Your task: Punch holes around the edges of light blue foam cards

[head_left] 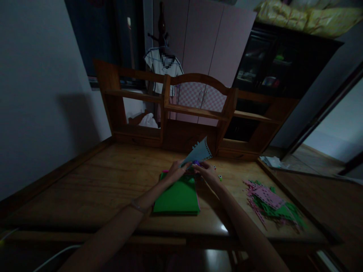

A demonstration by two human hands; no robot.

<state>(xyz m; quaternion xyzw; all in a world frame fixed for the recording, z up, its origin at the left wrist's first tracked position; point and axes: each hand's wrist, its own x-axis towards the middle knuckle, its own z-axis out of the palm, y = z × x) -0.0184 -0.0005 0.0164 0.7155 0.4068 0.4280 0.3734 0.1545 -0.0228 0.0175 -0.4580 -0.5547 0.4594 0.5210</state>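
A light blue sheet (199, 152) with holes and notches along its edges stands tilted above the desk. My left hand (177, 172) is closed on its lower end. My right hand (208, 173) has its fingers closed at a small purple piece (196, 163), right against the sheet; its exact shape is too dark to make out. Under and in front of my left hand lies a stack of green sheets (177, 198) with a pink edge showing. Just beyond my right hand are small pieces with eye-like dots, one of them green (220, 177).
Pink and green punched-out scraps (269, 200) lie heaped on the right of the wooden desk (113, 181). A wooden shelf unit (195, 110) rises along the desk's back edge. A wall (42, 94) borders the left side.
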